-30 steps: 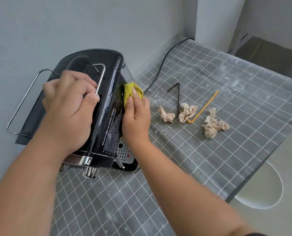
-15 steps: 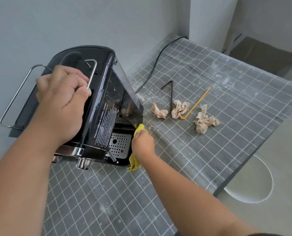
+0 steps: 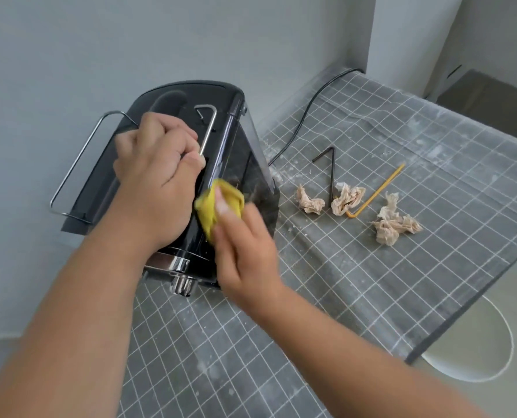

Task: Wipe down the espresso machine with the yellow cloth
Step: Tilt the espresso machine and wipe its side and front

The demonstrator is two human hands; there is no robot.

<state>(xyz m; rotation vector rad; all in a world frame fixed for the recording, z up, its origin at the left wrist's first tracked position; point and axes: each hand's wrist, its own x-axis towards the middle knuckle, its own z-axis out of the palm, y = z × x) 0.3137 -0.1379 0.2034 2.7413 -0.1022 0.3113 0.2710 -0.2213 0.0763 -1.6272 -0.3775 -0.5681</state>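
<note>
Since half a second ago, your right hand (image 3: 245, 245) has come up from the low front corner of the espresso machine (image 3: 230, 152) and now sits high on its glossy side panel, with the yellow cloth (image 3: 218, 203) bunched under the fingers. A second ago it was near the top edge of that same panel, so you are working in up-and-down strokes.

Head view, the only one supplied:

- Right hand: fingers curled over the yellow cloth and pressing it flat to the panel. The hand is blurred, which suggests it is mid-stroke.
- Left hand (image 3: 157, 179): fingers curled on top of the machine beside the wire rail (image 3: 207, 128), bracing the body. It has not shifted from that hold.
- Espresso machine: stands on the counter (image 3: 341, 282) against the wall, its power cord (image 3: 305, 113) trailing off to the far corner.
- Also on the counter, well clear of your hands: three crumpled paper wads (image 3: 310, 202), a bent black straw (image 3: 331, 173) and a bent yellow straw (image 3: 377, 191).

Finding: the side panel looks to be getting good coverage. The top, where your left hand rests, and the chrome front fittings (image 3: 181, 279) likely remain to be wiped. Keep the brace firm so that the machine does not slide under pressure.
</note>
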